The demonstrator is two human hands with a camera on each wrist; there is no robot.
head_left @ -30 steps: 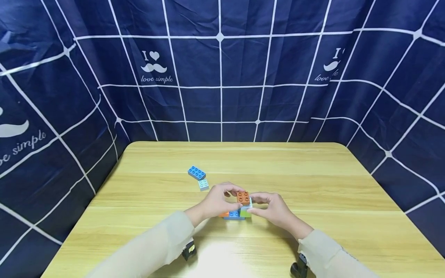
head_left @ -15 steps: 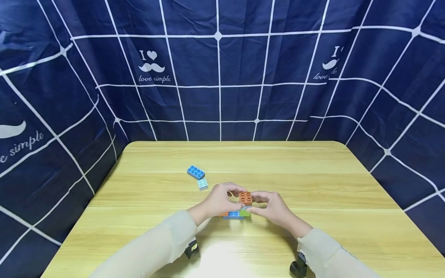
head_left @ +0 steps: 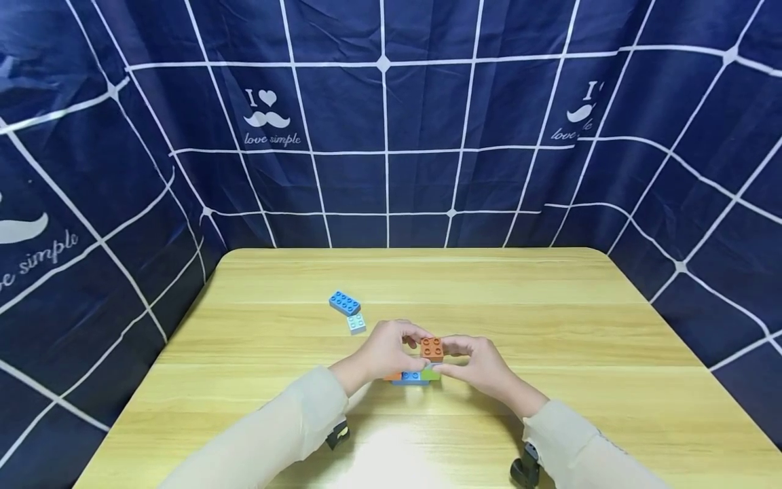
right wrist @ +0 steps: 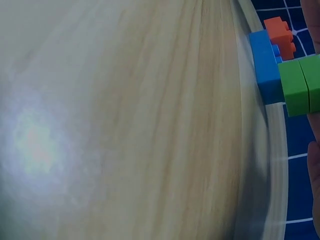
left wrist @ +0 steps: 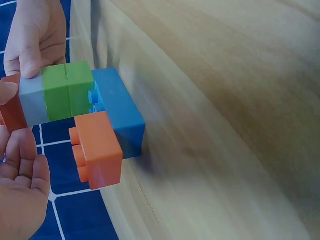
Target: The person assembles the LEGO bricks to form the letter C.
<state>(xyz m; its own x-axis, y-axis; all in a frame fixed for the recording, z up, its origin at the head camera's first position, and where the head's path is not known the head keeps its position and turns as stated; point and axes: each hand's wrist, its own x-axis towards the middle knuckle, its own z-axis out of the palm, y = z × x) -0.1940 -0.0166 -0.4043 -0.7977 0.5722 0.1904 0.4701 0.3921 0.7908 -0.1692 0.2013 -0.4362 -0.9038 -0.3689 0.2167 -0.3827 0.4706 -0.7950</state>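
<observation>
A small stack of toy building bricks stands before me. My left hand (head_left: pixel 387 352) pinches a reddish-brown brick (head_left: pixel 431 346) at the top, its studs facing up. Directly beneath it is a light blue brick (left wrist: pixel 33 102), gripped by my right hand (head_left: pixel 479 365), whose thumb lies along its side in the left wrist view. Two green bricks (left wrist: pixel 68 91) come below, on one end of a long blue brick (left wrist: pixel 122 107). An orange brick (left wrist: pixel 100 147) sits on the blue brick's other end, with blue studs showing between. The far side of the stack is hidden by fingers.
Beyond my left hand, a blue eight-stud brick (head_left: pixel 345 303) and a pale blue four-stud brick (head_left: pixel 356 323) lie close together on the wooden table (head_left: pixel 519 292). A dark blue curtain (head_left: pixel 421 183) with white lines surrounds the table's back and sides.
My left hand has shifted the reddish-brown brick slightly right, so it now lines up over the light blue brick. In the last half second both hands have barely moved.
</observation>
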